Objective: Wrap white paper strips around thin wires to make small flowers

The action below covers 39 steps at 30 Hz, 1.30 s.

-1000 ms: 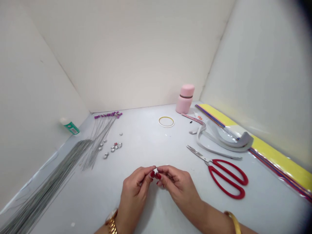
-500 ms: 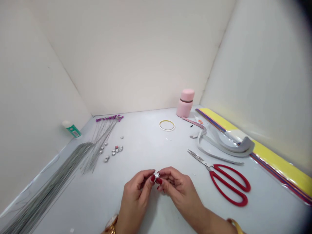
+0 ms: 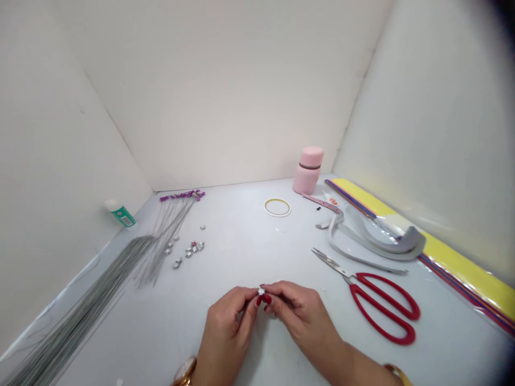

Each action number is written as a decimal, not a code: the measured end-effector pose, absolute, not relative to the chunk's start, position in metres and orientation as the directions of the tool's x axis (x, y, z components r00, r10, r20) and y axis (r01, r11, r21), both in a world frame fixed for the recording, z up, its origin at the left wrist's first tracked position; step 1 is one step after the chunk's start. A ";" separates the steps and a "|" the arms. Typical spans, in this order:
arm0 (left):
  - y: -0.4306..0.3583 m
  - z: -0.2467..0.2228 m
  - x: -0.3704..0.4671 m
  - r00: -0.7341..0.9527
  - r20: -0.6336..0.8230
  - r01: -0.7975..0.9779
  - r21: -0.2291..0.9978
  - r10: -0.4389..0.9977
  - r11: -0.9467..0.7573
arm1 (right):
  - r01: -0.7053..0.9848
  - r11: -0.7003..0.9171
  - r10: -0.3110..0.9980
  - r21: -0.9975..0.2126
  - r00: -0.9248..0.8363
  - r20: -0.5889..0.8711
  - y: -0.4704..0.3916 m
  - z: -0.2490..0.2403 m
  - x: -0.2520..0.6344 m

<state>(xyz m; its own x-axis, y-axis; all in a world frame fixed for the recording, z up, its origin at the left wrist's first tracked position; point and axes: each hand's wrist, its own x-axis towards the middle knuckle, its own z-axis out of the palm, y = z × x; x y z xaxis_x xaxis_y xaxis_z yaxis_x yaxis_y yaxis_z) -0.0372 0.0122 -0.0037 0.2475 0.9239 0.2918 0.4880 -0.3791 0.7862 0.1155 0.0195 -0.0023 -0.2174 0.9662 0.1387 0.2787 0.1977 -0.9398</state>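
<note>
Plain white walls (image 3: pixel 225 107) stand at the back and on both sides of a pale, smooth worktop (image 3: pixel 241 241). Near the front, two bare hands meet. The left hand (image 3: pixel 229 319) and the right hand (image 3: pixel 303 311) both pinch a small shiny silver piece (image 3: pixel 261 292) between thumb and finger. It sits up in the fingertips, between the two hands, and its exact shape is too small to tell. The nails are dark red. A gold watch (image 3: pixel 186 369) is on the left wrist and a gold bangle (image 3: pixel 396 373) is on the right.

Over to the left lie little silver lumps (image 3: pixel 195 249), with a bit of red among some of them. Beside them are thin grey sticks with purple tips (image 3: pixel 182 197), and next to those is a big pile of long grey wires (image 3: pixel 92 298). One green and white bottle (image 3: pixel 123 215) is by the left wall.

Farther back is a thin white and yellow ring (image 3: pixel 277 215), lying flat. To its right stands a round pink bottle (image 3: pixel 308 179). Big scissors with red handles (image 3: pixel 349 274) lie open a little, near the right hand. Behind them are curly white strips (image 3: pixel 413 239), and along the right wall lies a long yellow sheet in clear wrap (image 3: pixel 454 260).
</note>
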 end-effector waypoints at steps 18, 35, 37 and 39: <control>0.012 -0.006 -0.036 0.289 0.489 0.698 0.481 0.823 -0.531 | 0.462 0.390 0.917 -0.797 -0.275 0.289 0.014 -0.007 0.112; 0.015 -0.003 -0.040 0.201 0.220 0.464 0.837 0.954 -0.291 | 0.276 0.262 0.954 -0.925 -0.216 0.206 0.018 -0.008 0.115; 0.015 -0.002 -0.040 0.186 0.226 0.449 0.846 0.956 -0.287 | 0.272 0.258 0.957 -0.927 -0.206 0.206 0.018 -0.006 0.115; 0.016 -0.001 -0.039 0.190 0.242 0.435 0.848 0.951 -0.303 | 0.278 0.265 0.957 -0.923 -0.197 0.215 0.018 -0.005 0.114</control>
